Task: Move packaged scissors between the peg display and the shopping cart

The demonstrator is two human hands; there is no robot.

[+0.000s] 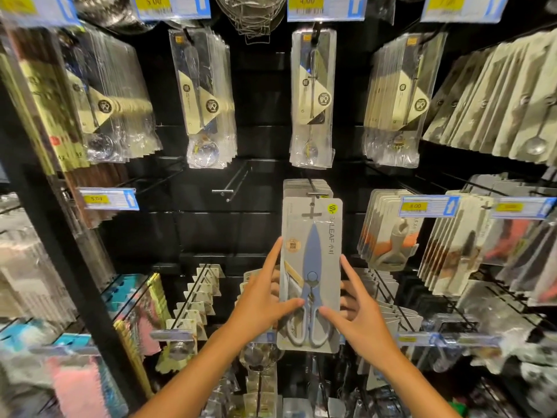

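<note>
While both hands' fingers are pinching the scissors pack, its hang-hole is risking snagging the peg.

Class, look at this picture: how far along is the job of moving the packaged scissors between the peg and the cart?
Done: nothing that shows; no cart is in view. In hand: the left hand and right hand pinch the front scissors pack by its two side edges, at the peg where more packs hang behind. Whether it is coming off or going on cannot be told. Left: finishing that move.
</note>
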